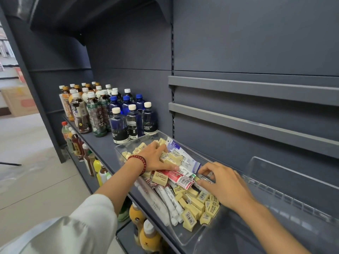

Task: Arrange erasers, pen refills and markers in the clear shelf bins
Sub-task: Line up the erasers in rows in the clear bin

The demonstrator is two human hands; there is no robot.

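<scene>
Head view looks down on a clear plastic shelf bin [126, 144] holding jumbled pale yellow block erasers [192, 204], white cylindrical markers [165, 197] and red-and-white flat refill packets [181, 178], directly under both hands. Left hand [156, 158] lies flat, fingers spread, on the far erasers. Right hand [220, 182], nearer the bin's middle, pinches a white black-printed marker barrel [208, 181] whose long axis runs sideways between the hands, with a second clear bin [275, 180] just right

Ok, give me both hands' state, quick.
Left hand: open, resting flat on the erasers.
Right hand: curled round a white marker.
</scene>
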